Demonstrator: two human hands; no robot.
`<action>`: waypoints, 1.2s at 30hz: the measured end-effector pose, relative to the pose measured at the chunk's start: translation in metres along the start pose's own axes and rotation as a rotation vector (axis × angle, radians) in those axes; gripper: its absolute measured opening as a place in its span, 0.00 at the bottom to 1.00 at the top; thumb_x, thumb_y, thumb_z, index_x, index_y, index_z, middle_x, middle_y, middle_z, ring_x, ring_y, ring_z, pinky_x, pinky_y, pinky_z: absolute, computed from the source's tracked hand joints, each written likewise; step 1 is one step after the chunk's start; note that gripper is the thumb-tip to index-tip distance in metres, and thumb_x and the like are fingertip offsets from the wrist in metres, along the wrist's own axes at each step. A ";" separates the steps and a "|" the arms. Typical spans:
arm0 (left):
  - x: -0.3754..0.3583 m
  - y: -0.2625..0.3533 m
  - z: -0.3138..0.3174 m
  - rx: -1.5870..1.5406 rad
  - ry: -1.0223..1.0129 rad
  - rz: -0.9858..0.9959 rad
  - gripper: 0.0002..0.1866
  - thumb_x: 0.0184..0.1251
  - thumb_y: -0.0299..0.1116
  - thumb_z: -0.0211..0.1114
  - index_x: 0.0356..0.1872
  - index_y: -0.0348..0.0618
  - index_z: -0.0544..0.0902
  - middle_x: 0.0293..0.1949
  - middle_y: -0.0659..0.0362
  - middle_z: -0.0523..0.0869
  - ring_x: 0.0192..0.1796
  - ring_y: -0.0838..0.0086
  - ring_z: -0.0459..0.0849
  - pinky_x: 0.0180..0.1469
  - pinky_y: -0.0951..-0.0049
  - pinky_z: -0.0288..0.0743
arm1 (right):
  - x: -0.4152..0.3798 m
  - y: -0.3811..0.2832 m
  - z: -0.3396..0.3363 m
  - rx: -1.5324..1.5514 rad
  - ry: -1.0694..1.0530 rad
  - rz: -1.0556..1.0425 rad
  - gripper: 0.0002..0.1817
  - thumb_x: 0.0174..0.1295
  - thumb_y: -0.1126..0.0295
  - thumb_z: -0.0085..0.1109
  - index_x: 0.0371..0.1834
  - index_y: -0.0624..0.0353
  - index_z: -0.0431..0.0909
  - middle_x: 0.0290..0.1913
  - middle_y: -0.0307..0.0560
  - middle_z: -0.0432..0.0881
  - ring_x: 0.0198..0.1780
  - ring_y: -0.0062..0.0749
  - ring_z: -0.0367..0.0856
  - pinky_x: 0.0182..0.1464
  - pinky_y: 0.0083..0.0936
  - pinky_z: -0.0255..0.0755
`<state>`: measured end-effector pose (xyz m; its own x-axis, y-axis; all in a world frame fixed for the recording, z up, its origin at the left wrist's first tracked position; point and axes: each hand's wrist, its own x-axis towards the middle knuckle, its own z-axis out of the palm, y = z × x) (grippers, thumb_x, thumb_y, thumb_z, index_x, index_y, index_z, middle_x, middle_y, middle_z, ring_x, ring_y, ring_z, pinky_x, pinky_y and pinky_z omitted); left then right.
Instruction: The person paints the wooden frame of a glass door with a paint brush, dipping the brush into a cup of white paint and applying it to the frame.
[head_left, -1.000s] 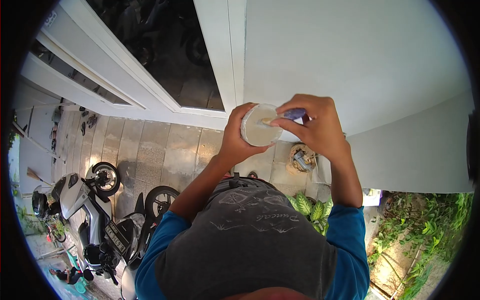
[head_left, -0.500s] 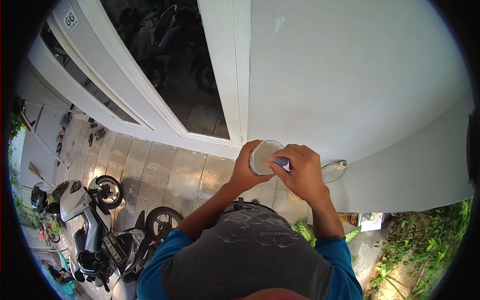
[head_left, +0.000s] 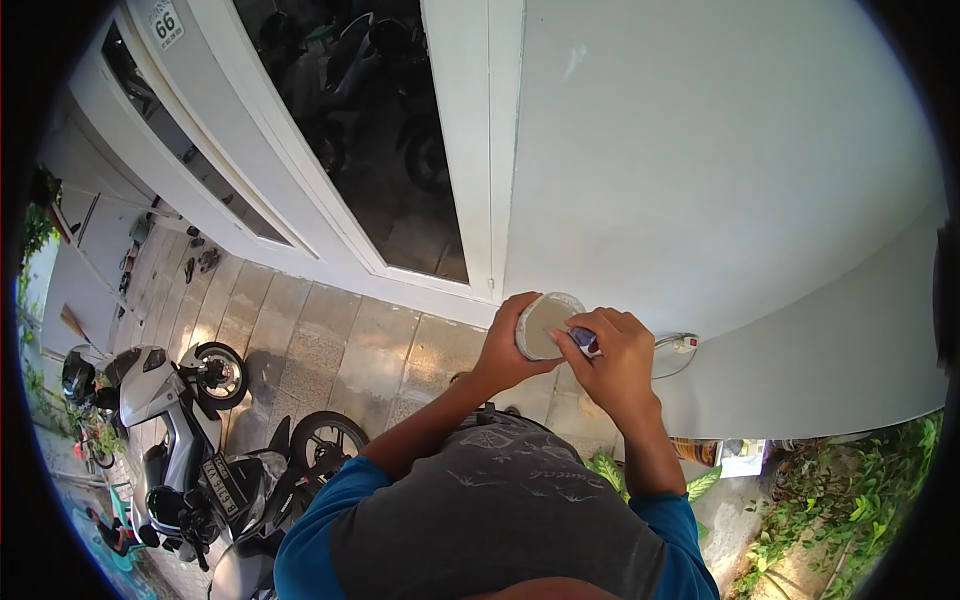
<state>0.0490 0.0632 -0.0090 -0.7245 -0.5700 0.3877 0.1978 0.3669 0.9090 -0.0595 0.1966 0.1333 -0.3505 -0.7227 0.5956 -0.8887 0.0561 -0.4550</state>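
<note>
In front of my chest, my left hand [head_left: 503,350] is wrapped round a round, white-rimmed cup [head_left: 541,326] with a smooth pale-grey inside, its mouth tilted toward me. My right hand [head_left: 618,362] closes on a small purple-and-white object [head_left: 584,341] at the cup's right edge. Its thumb reaches over the cup's mouth. Most of the purple-and-white object is hidden by the fingers, and I cannot tell what kind of thing it is.
A pale wall [head_left: 700,180] rises ahead, beside a white-framed dark glass door [head_left: 370,150]. A power socket with cable [head_left: 685,343] lies near its foot. Parked motorcycles [head_left: 200,450] stand left on the tiled floor [head_left: 330,340]; green plants [head_left: 840,500] grow at right.
The whole view has shifted a little, so the hands and cup appear slightly farther right and lower. Both hands keep their hold, and more of the purple-and-white object shows beside my right thumb.
</note>
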 end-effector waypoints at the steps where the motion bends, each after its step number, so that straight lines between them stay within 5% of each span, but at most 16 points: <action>1: -0.001 -0.001 0.001 0.005 -0.008 -0.008 0.49 0.40 0.35 0.89 0.68 0.43 0.71 0.62 0.51 0.78 0.66 0.58 0.78 0.67 0.59 0.73 | -0.001 0.000 0.000 0.069 -0.025 0.026 0.11 0.55 0.66 0.81 0.33 0.58 0.86 0.24 0.44 0.83 0.24 0.37 0.79 0.29 0.32 0.71; 18: -0.006 0.002 0.004 -0.018 -0.041 -0.002 0.50 0.41 0.36 0.89 0.69 0.42 0.71 0.63 0.50 0.77 0.66 0.55 0.77 0.68 0.57 0.72 | -0.011 -0.001 -0.003 0.129 0.014 0.011 0.11 0.54 0.66 0.80 0.31 0.55 0.85 0.25 0.42 0.84 0.24 0.39 0.80 0.31 0.34 0.70; 27: -0.007 0.005 -0.002 0.026 -0.028 0.023 0.49 0.43 0.33 0.88 0.70 0.42 0.70 0.62 0.53 0.80 0.65 0.64 0.80 0.67 0.61 0.75 | -0.009 -0.003 0.001 0.119 -0.002 0.008 0.12 0.55 0.67 0.79 0.29 0.56 0.83 0.25 0.44 0.84 0.25 0.42 0.81 0.31 0.35 0.72; 36: -0.011 0.008 -0.004 0.014 -0.001 0.021 0.49 0.43 0.36 0.89 0.69 0.40 0.71 0.62 0.50 0.79 0.64 0.56 0.80 0.66 0.59 0.74 | -0.011 -0.005 0.001 0.113 -0.043 0.036 0.11 0.55 0.67 0.79 0.29 0.58 0.83 0.26 0.46 0.85 0.27 0.42 0.82 0.32 0.35 0.73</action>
<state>0.0613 0.0696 -0.0058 -0.7207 -0.5613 0.4068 0.2038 0.3894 0.8982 -0.0509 0.2034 0.1286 -0.3665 -0.7505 0.5498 -0.8361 0.0065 -0.5485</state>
